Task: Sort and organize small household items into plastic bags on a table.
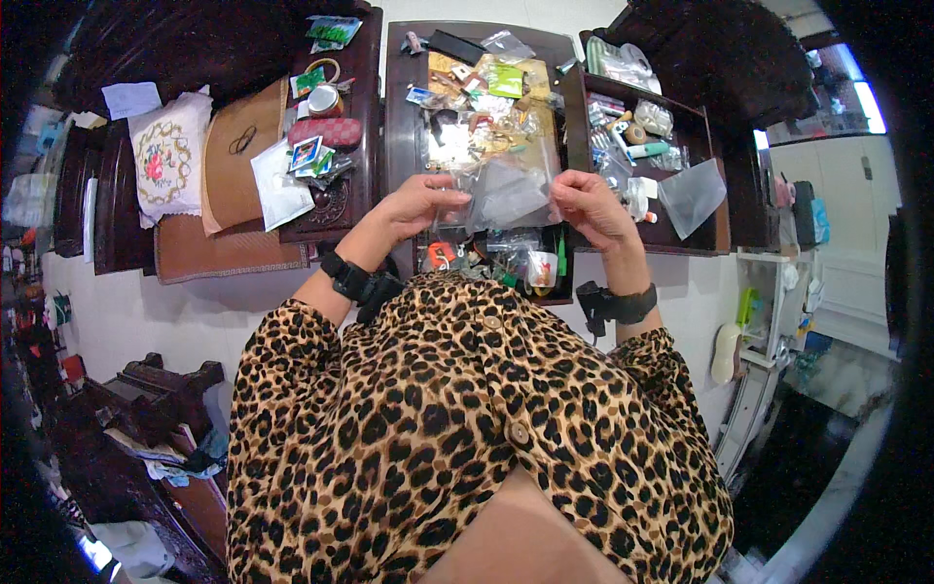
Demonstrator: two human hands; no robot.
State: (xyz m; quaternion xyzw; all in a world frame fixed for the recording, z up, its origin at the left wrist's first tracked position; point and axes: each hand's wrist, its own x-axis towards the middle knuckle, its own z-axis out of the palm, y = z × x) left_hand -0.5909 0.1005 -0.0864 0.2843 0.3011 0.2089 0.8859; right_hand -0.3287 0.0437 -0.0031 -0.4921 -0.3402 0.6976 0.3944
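Note:
A clear plastic bag (511, 193) is stretched between my two hands, over the near part of a dark wooden table (403, 150). My left hand (423, 204) pinches its left side between thumb and fingers. On the opposite side my right hand (587, 204) grips the edge. Whether anything lies inside the bag is hard to tell. Just beyond it, small loose items and clear packets are spread over a yellowish sheet (540, 80), with a green packet (505, 80) among them. Below my hands a drawer holds bagged items, an orange piece (441, 254) and a white cup (541, 269).
At right, a wooden drawer (708, 139) carries pens, rolls and a frosted plastic pouch (693, 196). At left are a red checked case (325, 133), a lidded jar (325, 101), a white envelope (281, 186) and an embroidered cloth pouch (171, 157) on a wooden seat.

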